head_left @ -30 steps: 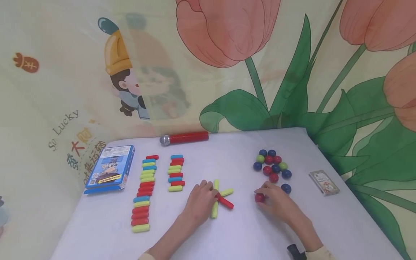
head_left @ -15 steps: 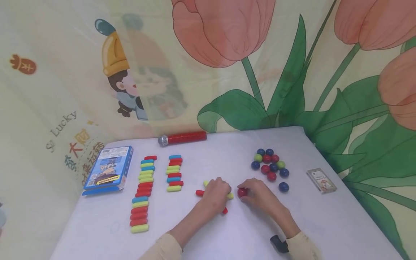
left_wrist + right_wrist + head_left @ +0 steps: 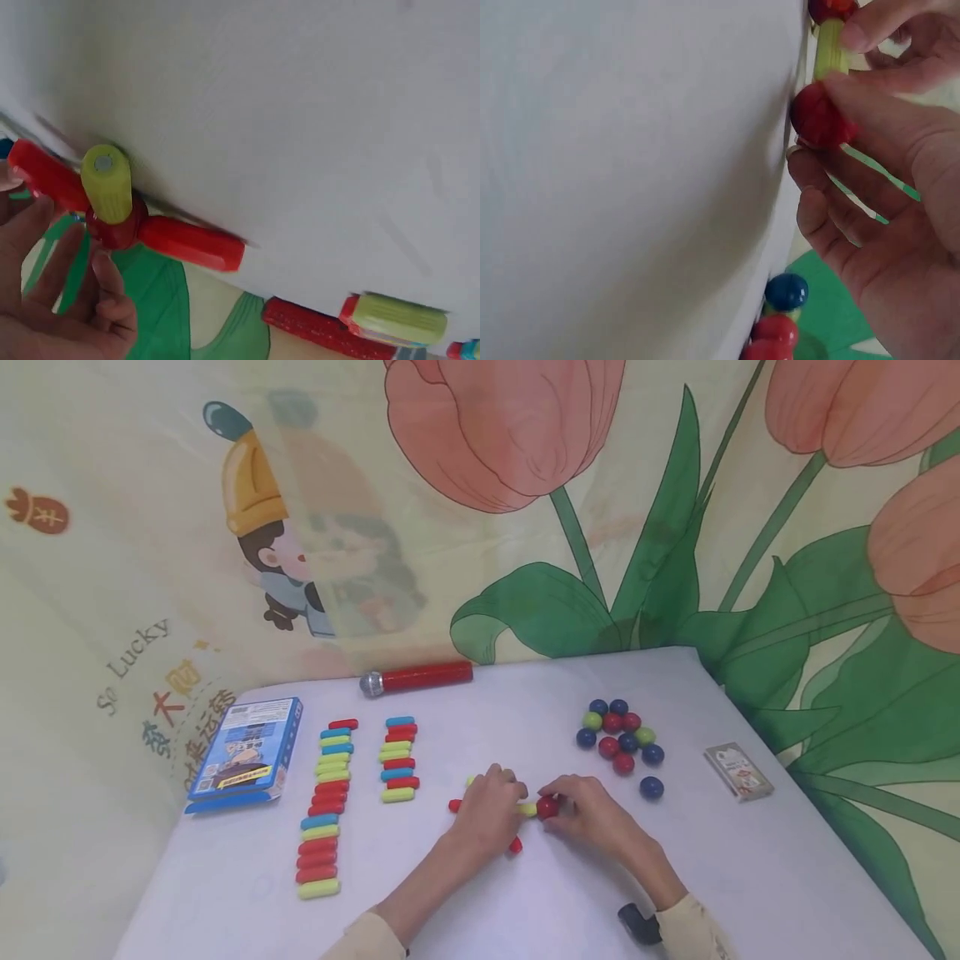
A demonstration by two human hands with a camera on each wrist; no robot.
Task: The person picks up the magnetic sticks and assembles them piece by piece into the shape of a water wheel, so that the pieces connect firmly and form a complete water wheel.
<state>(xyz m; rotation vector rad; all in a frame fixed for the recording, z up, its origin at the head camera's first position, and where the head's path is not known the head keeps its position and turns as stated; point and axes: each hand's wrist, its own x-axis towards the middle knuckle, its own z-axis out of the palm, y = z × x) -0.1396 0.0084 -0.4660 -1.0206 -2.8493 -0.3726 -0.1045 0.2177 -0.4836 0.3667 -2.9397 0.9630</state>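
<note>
My left hand [image 3: 491, 810] grips a star of magnetic building rods and partly covers it. In the left wrist view a red rod [image 3: 191, 242] and a yellow-green rod [image 3: 109, 184] stick out from a red centre ball [image 3: 116, 229]. Thumb and finger of that hand pinch a yellow-green rod [image 3: 830, 49] in the right wrist view. My right hand [image 3: 597, 817] pinches a second red ball [image 3: 547, 807] between thumb and fingers, right at the outer end of this rod.
Two columns of coloured rods [image 3: 317, 852] lie on the left, beside a blue box [image 3: 243, 747]. A red microphone-like cylinder [image 3: 427, 677] lies at the back. Several loose balls [image 3: 623, 763] sit right of centre, and a small flat box [image 3: 738, 771] farther right.
My left hand has shifted right and the star of rods has turned under it. The right hand has carried the red ball leftward to the tip of a yellow-green rod.
</note>
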